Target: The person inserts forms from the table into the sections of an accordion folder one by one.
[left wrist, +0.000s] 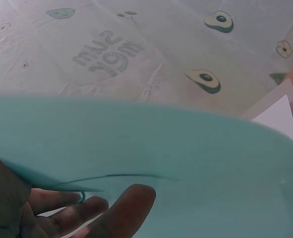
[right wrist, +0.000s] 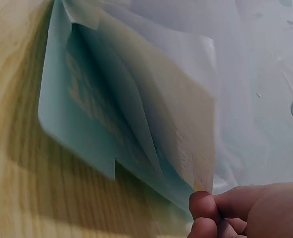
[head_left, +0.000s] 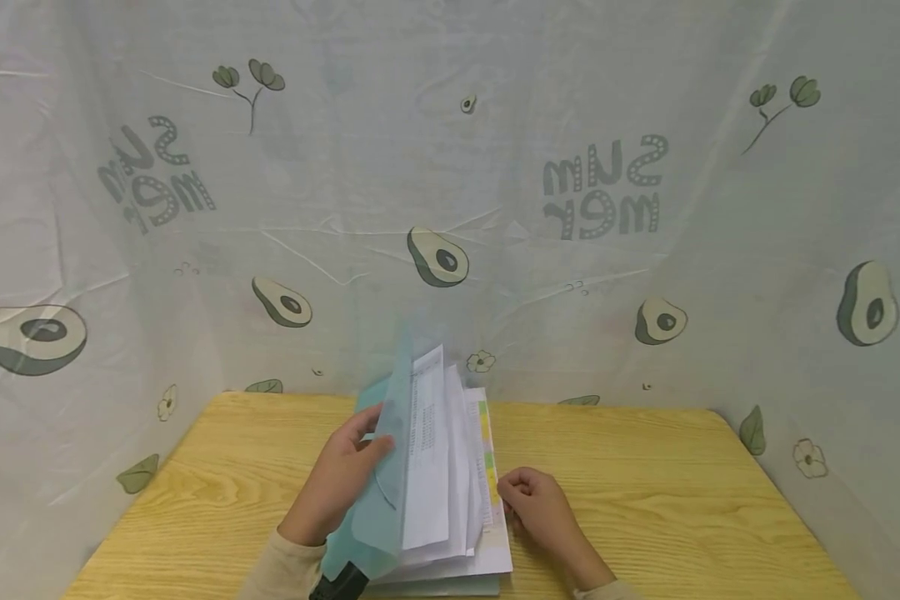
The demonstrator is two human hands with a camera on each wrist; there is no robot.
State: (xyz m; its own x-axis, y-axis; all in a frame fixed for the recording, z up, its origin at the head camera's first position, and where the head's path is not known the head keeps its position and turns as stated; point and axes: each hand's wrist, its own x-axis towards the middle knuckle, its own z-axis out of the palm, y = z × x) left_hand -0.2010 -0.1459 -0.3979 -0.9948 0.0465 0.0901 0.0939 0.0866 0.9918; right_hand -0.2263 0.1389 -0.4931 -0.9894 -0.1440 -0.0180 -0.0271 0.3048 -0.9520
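A translucent teal plastic folder (head_left: 378, 517) stands partly opened on the table, with several white printed sheets (head_left: 427, 450) fanned inside it. My left hand (head_left: 345, 471) grips its raised front cover, seen large as a teal sheet (left wrist: 136, 139) in the left wrist view. There the thumb (left wrist: 131, 210) lies near a thin curved line on the plastic. My right hand (head_left: 540, 504) is at the right side of the papers. In the right wrist view, its thumb and index finger (right wrist: 203, 203) pinch the edge of a sheet (right wrist: 191, 124), beside the folder's teal back (right wrist: 57, 114).
The wood-grain table (head_left: 645, 483) extends to both sides of the folder. Behind it hangs a pale curtain (head_left: 495, 167) printed with avocados, flowers and lettering, close to the table's back edge. A black strap (head_left: 339, 582) circles the left wrist.
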